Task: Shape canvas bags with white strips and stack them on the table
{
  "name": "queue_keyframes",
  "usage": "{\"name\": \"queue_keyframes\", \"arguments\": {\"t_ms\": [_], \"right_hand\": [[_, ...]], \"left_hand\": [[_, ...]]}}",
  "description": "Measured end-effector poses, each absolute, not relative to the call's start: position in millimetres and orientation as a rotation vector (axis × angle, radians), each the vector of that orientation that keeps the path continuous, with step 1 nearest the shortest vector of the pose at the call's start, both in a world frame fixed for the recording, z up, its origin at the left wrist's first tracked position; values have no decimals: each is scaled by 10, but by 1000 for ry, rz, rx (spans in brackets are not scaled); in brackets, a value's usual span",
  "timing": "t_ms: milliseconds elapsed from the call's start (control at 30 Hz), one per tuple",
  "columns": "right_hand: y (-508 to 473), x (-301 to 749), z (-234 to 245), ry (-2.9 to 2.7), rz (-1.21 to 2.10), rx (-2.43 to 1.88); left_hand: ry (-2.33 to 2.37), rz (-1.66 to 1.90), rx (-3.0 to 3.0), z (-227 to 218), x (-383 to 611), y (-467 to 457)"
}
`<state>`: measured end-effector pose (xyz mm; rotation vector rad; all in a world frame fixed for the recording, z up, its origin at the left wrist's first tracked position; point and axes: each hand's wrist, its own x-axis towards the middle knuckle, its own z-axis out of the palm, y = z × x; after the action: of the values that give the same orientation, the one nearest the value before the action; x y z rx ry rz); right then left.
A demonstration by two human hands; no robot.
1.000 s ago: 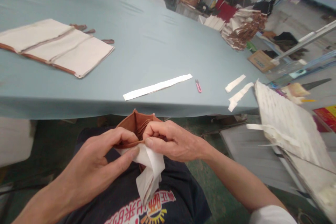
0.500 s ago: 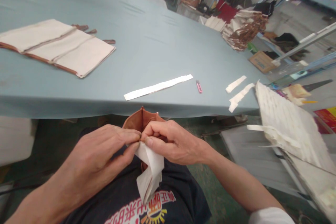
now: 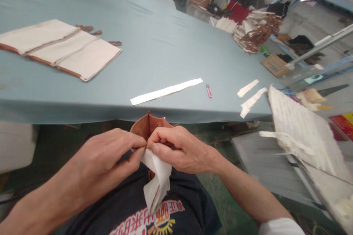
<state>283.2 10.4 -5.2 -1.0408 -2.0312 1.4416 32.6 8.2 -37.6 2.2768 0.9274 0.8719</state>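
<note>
Both my hands meet low in the head view, below the near edge of the table. My left hand [image 3: 106, 161] pinches a brown leather piece [image 3: 146, 125] together with a white paper strip [image 3: 158, 178] that hangs down over my dark printed shirt. Fingertip to fingertip against it, my right hand [image 3: 176, 148] pinches the same brown piece from the other side. Most of the brown piece is hidden behind my fingers.
A long table under a pale blue cloth [image 3: 154, 44] carries cream fabric panels [image 3: 60, 49] at the left, a long white strip [image 3: 165, 91], small pink snips [image 3: 209, 90] and two short white strips [image 3: 249, 97]. A white stack [image 3: 303, 132] leans at the right. Bundles [image 3: 256, 29] lie far back.
My two hands have closed in on each other and risen slightly. The fingertips now pinch together at the brown piece's edge, where a second ago the left thumb lay lower on the paper.
</note>
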Motion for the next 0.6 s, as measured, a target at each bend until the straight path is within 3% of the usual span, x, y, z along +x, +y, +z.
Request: {"name": "queue_keyframes", "arguments": {"t_ms": [300, 600], "right_hand": [[158, 2843, -75, -2052, 1459, -1063], [172, 2837, -81, -1978, 1553, -1083]], "left_hand": [[1052, 686, 1948, -448, 348, 66], [973, 777, 1931, -413, 411, 23]]}}
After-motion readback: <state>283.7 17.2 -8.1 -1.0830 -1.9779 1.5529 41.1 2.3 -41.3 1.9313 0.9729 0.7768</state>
